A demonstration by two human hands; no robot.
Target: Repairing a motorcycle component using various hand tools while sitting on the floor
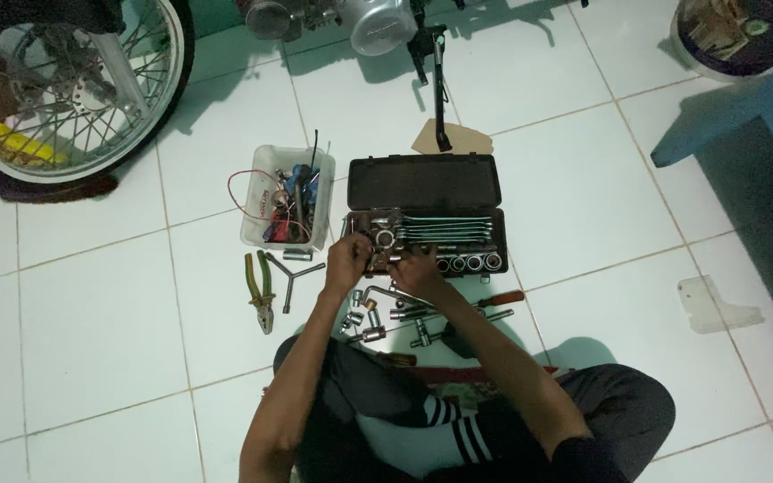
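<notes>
A floor of large white tiles (100, 322) carries the work, with a spoked motorcycle wheel (73, 89) at the upper left and an engine and side stand (438, 85) above. A person sits cross-legged before an open black socket set case (422, 183), its lid laid back. The left hand (347, 259) is curled at the case's left end over what looks like a small metal socket (383, 238), though whether it grips it cannot be told; the right hand (418, 266) rests fingers-down on the case's front edge, its hold likewise hidden. Such sockets are likely small, dense, rigid steel, smooth and apt to slip, best pinched round the barrel. The case holds a row of combination wrenches (445, 231) and a line of sockets (471, 263) in the front tray. Beside it, a clear plastic tub (261, 165) holds screwdrivers, wires and small tools. Green-handled pliers (261, 291), a Y-shaped wrench (297, 277) and loose sockets and extensions (378, 317) lie on the tiles nearby.
</notes>
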